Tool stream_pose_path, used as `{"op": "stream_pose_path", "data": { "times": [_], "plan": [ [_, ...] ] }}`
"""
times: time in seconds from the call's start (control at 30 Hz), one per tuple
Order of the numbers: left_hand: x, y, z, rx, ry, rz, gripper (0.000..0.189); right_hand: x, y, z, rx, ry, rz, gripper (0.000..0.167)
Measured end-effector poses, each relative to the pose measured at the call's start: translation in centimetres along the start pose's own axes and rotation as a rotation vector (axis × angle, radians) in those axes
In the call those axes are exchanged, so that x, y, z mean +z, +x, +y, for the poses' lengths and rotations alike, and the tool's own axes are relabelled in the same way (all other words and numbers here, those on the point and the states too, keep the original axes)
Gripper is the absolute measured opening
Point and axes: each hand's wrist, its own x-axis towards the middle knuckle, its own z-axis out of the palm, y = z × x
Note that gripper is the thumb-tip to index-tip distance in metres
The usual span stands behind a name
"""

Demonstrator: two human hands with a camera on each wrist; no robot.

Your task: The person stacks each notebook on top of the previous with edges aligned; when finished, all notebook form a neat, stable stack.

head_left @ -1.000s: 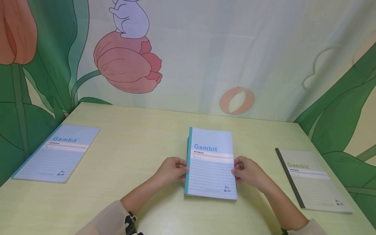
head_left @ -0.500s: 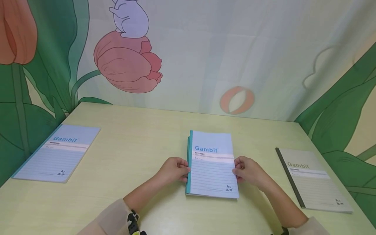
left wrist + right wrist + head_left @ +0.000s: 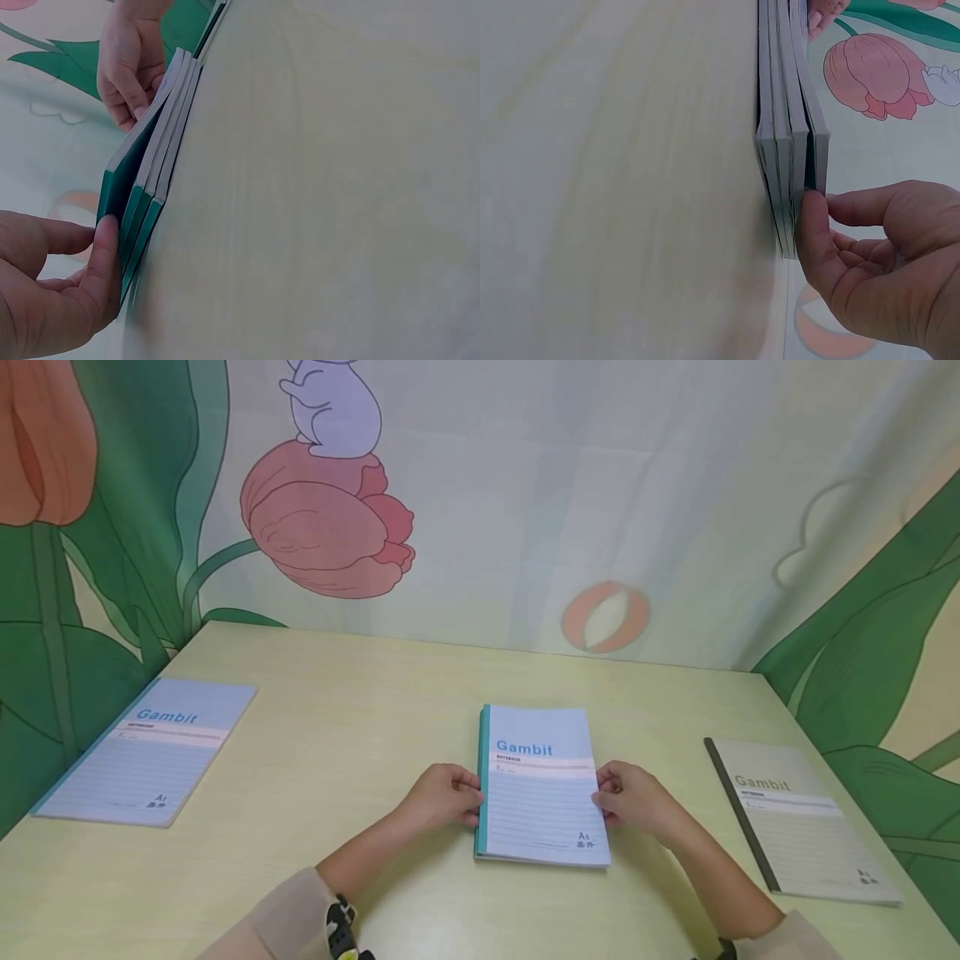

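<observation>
A pale blue notebook with a teal spine lies over a stack of notebooks at the middle of the table, its cover facing up. My left hand pinches it at the spine between thumb and fingers. On the opposite long side, my right hand pinches the page edge. Both wrist views show this top notebook tilted slightly, with a narrow gap above the several notebooks stacked beneath. The lower notebooks' covers are hidden from above.
Another blue notebook lies at the table's left edge. A grey notebook with a black spine lies near the right edge. Behind the table hangs a curtain printed with tulips and a white animal.
The top notebook has come down and a little nearer, so its outline now nearly matches the stack below. Both hands keep their grip and have barely moved.
</observation>
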Motion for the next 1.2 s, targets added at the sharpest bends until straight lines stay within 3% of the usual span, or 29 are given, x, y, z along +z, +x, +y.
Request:
{"op": "stream_pose_path", "data": {
  "times": [0.3, 0.83, 1.2],
  "plan": [
    [0.22, -0.06, 0.21, -0.024, 0.023, 0.012, 0.023, 0.02, 0.03, 0.11, 0.007, -0.007, -0.005, 0.016],
    [0.38, -0.40, 0.35, 0.019, 0.052, 0.037, 0.019, 0.12, 0.27, 0.30, -0.004, -0.023, 0.019, 0.020],
    [0.69, -0.33, 0.29, 0.015, 0.067, 0.079, 0.017, 0.31, 0.40, 0.08, 0.041, -0.047, 0.034, 0.022]
  ]
}}
